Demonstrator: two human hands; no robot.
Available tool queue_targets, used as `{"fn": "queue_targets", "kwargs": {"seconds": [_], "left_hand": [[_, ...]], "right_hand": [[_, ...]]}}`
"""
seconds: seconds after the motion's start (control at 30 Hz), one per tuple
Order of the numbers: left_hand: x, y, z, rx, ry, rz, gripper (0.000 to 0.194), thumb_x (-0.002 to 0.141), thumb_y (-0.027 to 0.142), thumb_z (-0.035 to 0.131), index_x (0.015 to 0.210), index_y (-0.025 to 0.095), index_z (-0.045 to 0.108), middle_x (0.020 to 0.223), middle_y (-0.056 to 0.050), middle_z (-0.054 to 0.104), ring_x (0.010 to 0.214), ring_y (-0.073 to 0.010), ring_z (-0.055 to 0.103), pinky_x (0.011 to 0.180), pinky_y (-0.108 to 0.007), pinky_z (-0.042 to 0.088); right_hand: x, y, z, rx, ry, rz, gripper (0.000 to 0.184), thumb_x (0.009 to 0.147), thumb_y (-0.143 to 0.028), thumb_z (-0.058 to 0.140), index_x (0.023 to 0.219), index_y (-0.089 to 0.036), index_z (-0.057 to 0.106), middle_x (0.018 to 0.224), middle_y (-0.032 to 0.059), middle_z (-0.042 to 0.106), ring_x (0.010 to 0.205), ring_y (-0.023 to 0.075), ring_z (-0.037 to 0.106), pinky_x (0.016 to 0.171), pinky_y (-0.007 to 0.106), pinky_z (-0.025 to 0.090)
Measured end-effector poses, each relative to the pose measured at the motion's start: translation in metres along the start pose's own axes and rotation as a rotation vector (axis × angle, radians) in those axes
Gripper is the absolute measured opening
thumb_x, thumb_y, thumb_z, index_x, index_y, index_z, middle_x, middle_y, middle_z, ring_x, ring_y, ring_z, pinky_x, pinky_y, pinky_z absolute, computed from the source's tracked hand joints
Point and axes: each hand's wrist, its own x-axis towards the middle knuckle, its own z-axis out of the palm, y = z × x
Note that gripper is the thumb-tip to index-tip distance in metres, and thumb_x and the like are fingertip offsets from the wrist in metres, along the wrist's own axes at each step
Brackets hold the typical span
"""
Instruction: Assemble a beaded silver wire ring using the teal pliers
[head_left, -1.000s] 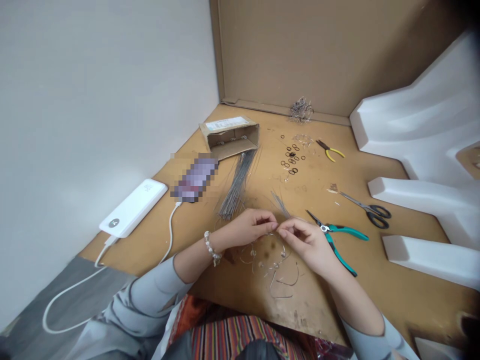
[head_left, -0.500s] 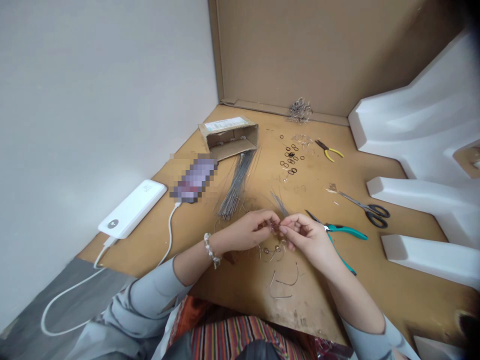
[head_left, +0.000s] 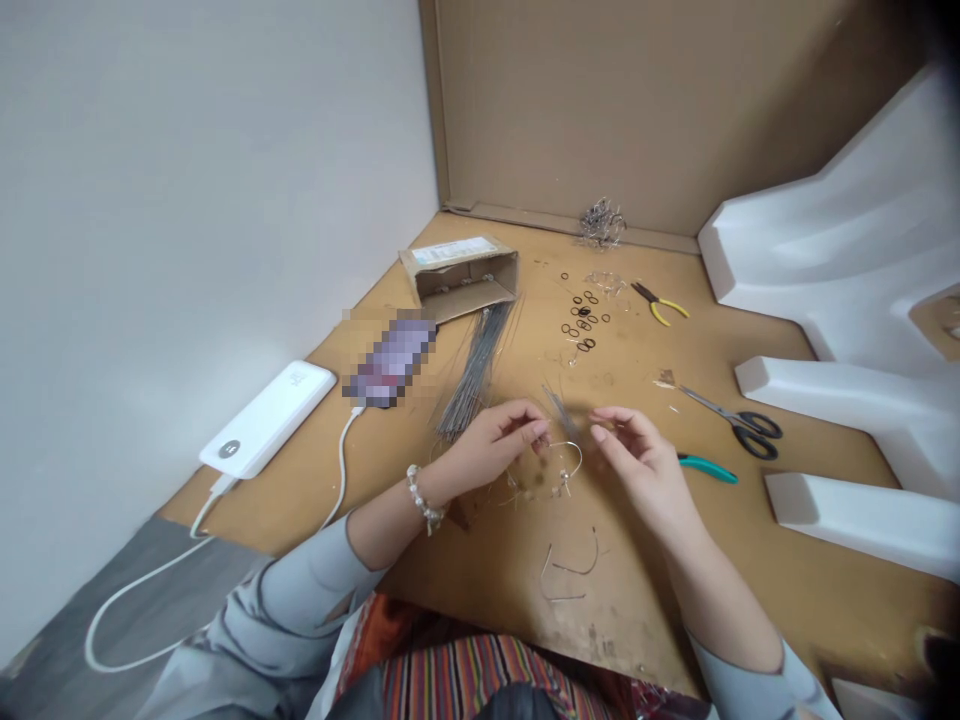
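Silver wire, thin and springy, could flick out of the left hand [head_left: 499,440] if its pinch slackens, since only the fingertips seem to hold the wire loop [head_left: 580,458]. A bead [head_left: 564,478] hangs low on that loop, and I think it might slide along or drop off should the wire tip downward or have a loose end; whether the loop is closed, I cannot tell. The loop hangs just above the table [head_left: 637,620], between the two hands, near the left fingertips. Snagging is another risk: the short wires [head_left: 559,408] lie close beyond the hands, and two bent wires [head_left: 568,598] lie nearer the body.

As for the grip, the left thumb and fingers are nearly closed on the loop's upper part — the exact contact is blurred. The right hand [head_left: 646,468] is open, thumb and fingers spread apart and curved toward the loop without touching it — nothing shows in its grasp. Behind it, mostly hidden, lie pliers with a green handle [head_left: 709,468].
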Motion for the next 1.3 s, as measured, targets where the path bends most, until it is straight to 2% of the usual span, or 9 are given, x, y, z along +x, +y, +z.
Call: {"fn": "queue_targets", "kwargs": {"seconds": [0.03,0.1,0.2,0.3,0.47,0.77,0.9,1.03,1.3], "left_hand": [[0.0,-0.001,-0.001,-0.022,0.03,0.004,0.028,0.089,0.041,0.05,0.084,0.015,0.057,0.08,-0.004,0.063,0.072,-0.0118,0.059,0.059,-0.021,0.046],[0.001,-0.002,-0.001,-0.052,0.093,0.01,0.029,0.089,0.042,0.05,0.085,0.015,0.057,0.081,-0.004,0.063,0.072,-0.0117,0.059,0.058,-0.021,0.047],[0.001,-0.002,-0.001,-0.082,0.167,0.029,0.028,0.088,0.042,0.052,0.086,0.015,0.057,0.082,-0.004,0.063,0.073,-0.0122,0.06,0.057,-0.021,0.048],[0.001,0.0,0.0,-0.092,0.201,0.048,0.028,0.088,0.042,0.053,0.085,0.014,0.058,0.08,-0.004,0.063,0.074,-0.0128,0.061,0.057,-0.021,0.048],[0.001,0.002,0.0,-0.122,0.202,0.05,0.026,0.088,0.04,0.053,0.086,0.014,0.058,0.081,-0.005,0.063,0.075,-0.0131,0.062,0.057,-0.021,0.05],[0.001,0.002,0.0,-0.119,0.2,0.058,0.025,0.088,0.038,0.054,0.085,0.014,0.059,0.083,-0.004,0.064,0.076,-0.0129,0.061,0.062,-0.022,0.049],[0.0,0.0,-0.001,-0.006,0.235,0.077,0.022,0.088,0.036,0.053,0.088,0.015,0.062,0.086,-0.005,0.066,0.077,-0.0125,0.059,0.072,-0.026,0.047],[0.001,0.001,-0.003,0.178,0.28,0.191,0.021,0.089,0.033,0.053,0.084,0.016,0.064,0.087,-0.005,0.063,0.084,-0.0149,0.057,0.078,-0.029,0.045],[-0.001,0.006,-0.002,0.267,0.224,0.216,0.019,0.088,0.031,0.054,0.087,0.017,0.066,0.083,-0.005,0.064,0.077,-0.0141,0.056,0.069,-0.027,0.043]], "right_hand": [[0.001,0.001,0.0,0.007,-0.005,0.005,0.042,0.073,-0.049,0.068,0.104,-0.022,0.058,0.088,0.0038,0.065,0.071,0.0145,0.058,0.063,0.029,0.047],[0.001,0.004,0.003,0.032,-0.097,0.057,0.047,0.072,-0.048,0.068,0.11,-0.022,0.056,0.098,0.0061,0.065,0.082,0.0167,0.06,0.071,0.031,0.048],[0.0,0.01,0.007,0.087,-0.316,0.172,0.05,0.071,-0.046,0.07,0.113,-0.021,0.055,0.095,0.0055,0.068,0.086,0.0177,0.062,0.078,0.033,0.047],[-0.001,0.014,0.01,0.127,-0.395,0.227,0.046,0.067,-0.045,0.073,0.104,-0.021,0.059,0.094,0.0059,0.07,0.088,0.0184,0.063,0.079,0.033,0.047],[-0.001,0.008,0.01,0.134,-0.391,0.251,0.033,0.07,-0.046,0.071,0.087,-0.019,0.065,0.085,0.0056,0.071,0.083,0.0176,0.064,0.079,0.033,0.047],[-0.002,0.004,0.01,0.191,-0.355,0.232,0.028,0.07,-0.044,0.071,0.079,-0.019,0.062,0.079,0.0041,0.071,0.074,0.0149,0.063,0.075,0.031,0.048],[-0.002,0.004,0.009,0.206,-0.351,0.226,0.026,0.072,-0.043,0.068,0.079,-0.019,0.06,0.077,0.0038,0.07,0.072,0.0156,0.063,0.072,0.031,0.048],[-0.001,0.003,0.008,0.183,-0.314,0.206,0.023,0.076,-0.041,0.064,0.081,-0.019,0.061,0.07,0.0016,0.067,0.066,0.0135,0.06,0.067,0.029,0.046],[-0.002,-0.003,0.01,0.118,-0.273,0.172,0.026,0.074,-0.046,0.065,0.076,-0.02,0.061,0.063,0.0005,0.063,0.06,0.0131,0.055,0.063,0.029,0.044]]}}
